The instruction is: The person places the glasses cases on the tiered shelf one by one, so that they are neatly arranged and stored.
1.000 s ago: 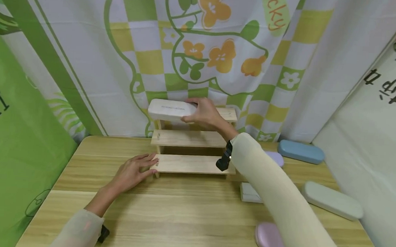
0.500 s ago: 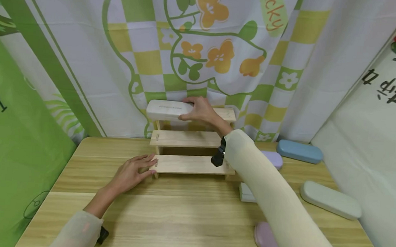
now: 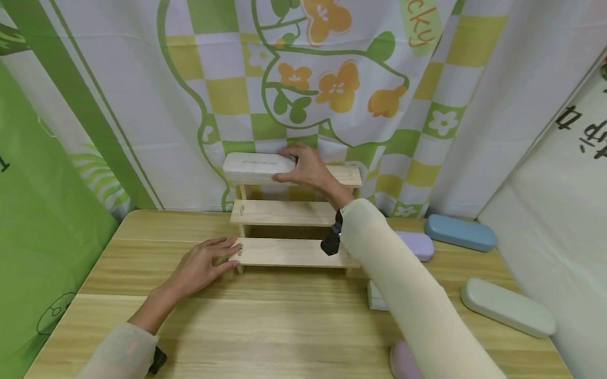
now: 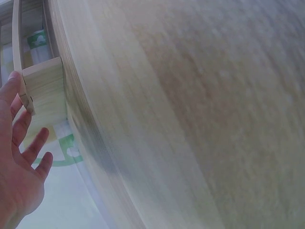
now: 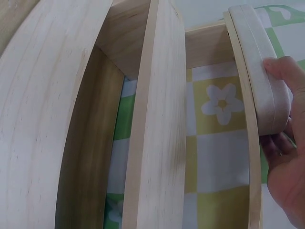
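A three-tier wooden stepped rack [image 3: 283, 251] stands at the back of the table. A white glasses case [image 3: 257, 167] lies lengthwise on the left part of its top tier. My right hand [image 3: 309, 169] grips the right end of that case, thumb on the near side and fingers behind. In the right wrist view the case [image 5: 259, 71] sits against the top board, with the right hand [image 5: 288, 138] around its end. My left hand [image 3: 203, 265] touches the left end of the lowest tier. In the left wrist view the left hand's [image 4: 21, 167] other fingers are loosely extended.
Along the right side lie a blue case [image 3: 461, 233], a lavender case [image 3: 417, 245], a pale green case [image 3: 508, 307] and a pink case [image 3: 406, 364]. A whitish case [image 3: 377, 297] is partly hidden by the right sleeve. Printed curtain [image 3: 340, 116] hangs behind the rack.
The right hand and white case have shifted slightly left along the top tier. The left hand stays at the lowest tier's end.
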Demonstrator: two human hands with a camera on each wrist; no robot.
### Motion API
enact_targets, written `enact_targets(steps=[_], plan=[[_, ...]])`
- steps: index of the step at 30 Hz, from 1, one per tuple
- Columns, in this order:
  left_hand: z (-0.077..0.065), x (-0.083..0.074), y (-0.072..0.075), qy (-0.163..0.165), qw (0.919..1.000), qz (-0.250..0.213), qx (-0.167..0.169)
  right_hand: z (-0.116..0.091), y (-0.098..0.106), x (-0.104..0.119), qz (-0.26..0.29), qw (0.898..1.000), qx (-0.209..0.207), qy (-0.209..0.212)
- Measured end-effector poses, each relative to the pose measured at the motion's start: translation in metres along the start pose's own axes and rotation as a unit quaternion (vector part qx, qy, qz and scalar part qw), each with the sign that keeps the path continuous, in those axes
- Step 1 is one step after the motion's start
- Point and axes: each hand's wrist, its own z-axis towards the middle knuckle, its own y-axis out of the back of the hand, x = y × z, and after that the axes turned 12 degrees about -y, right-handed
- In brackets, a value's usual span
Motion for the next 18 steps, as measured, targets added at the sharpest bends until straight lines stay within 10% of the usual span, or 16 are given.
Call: enact_targets(steps=[18], plan=[[-0.0007,0.0017,-0.0013,-0.005,1.0000,0.004,0.000,-0.0017,-0.0057,0.0059,-0.002,0.999,-0.041,-0.015]])
